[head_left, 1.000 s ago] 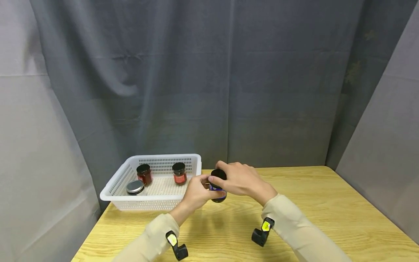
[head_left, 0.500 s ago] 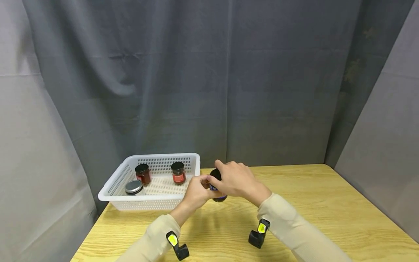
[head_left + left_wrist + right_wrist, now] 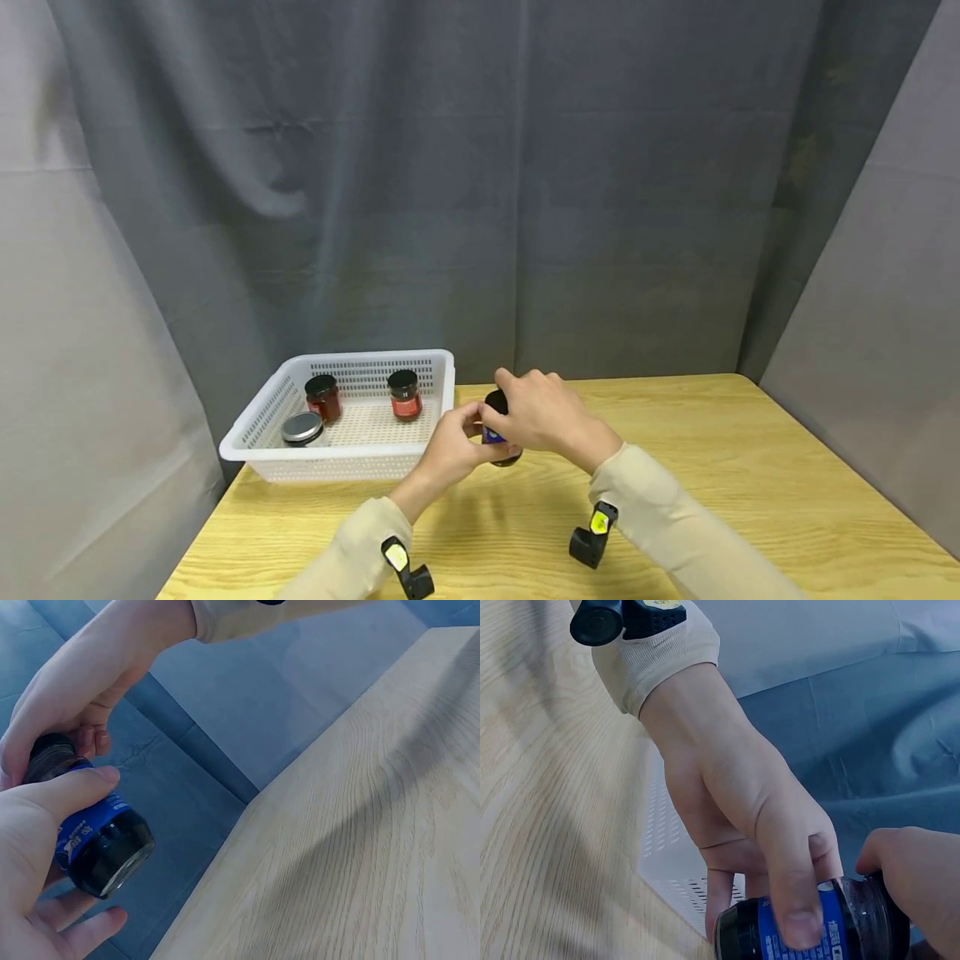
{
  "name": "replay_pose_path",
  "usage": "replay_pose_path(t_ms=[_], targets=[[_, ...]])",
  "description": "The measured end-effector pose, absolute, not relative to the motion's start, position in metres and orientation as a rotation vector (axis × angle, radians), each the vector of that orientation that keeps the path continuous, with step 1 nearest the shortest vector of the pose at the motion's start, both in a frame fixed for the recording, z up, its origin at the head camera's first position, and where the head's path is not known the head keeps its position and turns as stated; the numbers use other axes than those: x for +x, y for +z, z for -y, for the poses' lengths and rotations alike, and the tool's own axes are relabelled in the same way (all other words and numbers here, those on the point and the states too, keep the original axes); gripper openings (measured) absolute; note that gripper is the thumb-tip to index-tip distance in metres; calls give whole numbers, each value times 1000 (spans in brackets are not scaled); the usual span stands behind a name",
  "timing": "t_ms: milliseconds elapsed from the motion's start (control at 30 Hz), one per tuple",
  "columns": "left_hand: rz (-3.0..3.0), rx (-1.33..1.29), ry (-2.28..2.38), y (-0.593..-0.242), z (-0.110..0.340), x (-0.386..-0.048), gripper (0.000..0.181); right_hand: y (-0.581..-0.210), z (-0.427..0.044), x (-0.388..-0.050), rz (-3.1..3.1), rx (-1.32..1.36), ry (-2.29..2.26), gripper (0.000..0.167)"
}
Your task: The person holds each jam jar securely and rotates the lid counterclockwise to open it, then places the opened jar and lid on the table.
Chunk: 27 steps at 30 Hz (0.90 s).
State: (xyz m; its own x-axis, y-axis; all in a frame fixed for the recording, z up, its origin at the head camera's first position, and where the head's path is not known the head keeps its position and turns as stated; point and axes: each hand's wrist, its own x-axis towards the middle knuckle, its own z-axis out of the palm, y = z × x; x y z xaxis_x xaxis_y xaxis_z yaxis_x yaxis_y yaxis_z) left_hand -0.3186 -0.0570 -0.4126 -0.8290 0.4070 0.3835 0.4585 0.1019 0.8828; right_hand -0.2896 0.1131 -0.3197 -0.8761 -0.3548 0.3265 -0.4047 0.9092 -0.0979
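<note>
A dark glass jar with a blue label [image 3: 491, 436] is held above the table, a little right of the basket. My left hand [image 3: 450, 446] grips its body, thumb across the blue label, as the left wrist view shows. Over the jar's black lid [image 3: 495, 401] curl the fingers and thumb of my right hand [image 3: 543, 412]. In the left wrist view the rounded dark base of the jar [image 3: 112, 851] points down and right, so the jar is tilted there. The right hand hides much of the lid in the head view.
At the left stands a white perforated basket [image 3: 337, 455]. Inside are a black-lidded jar with a red label [image 3: 407, 406], a black-lidded jar of dark red contents [image 3: 326, 402] and a silver-lidded jar [image 3: 303, 427]. Grey curtains [image 3: 420, 208] hang behind the wooden table [image 3: 675, 467].
My right hand has turned on the lid and shifted slightly left, covering more of it than a second ago. My left hand keeps its grip on the jar. The view has shifted slightly.
</note>
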Motion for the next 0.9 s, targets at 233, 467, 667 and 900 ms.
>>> replay_pose_path(t_ms=[233, 467, 667, 900], targets=[[2358, -989, -1840, -415, 60, -319, 39, -323, -113, -290, 2753, 537, 237, 32], [2318, -948, -2011, -417, 66, -316, 40, -324, -109, -289, 2748, 594, 276, 30], [2274, -938, -2090, -418, 64, -316, 40, -324, -111, -289, 2715, 643, 307, 29], [2291, -966, -1978, -415, 61, -313, 39, -324, -117, -288, 2704, 677, 313, 31]])
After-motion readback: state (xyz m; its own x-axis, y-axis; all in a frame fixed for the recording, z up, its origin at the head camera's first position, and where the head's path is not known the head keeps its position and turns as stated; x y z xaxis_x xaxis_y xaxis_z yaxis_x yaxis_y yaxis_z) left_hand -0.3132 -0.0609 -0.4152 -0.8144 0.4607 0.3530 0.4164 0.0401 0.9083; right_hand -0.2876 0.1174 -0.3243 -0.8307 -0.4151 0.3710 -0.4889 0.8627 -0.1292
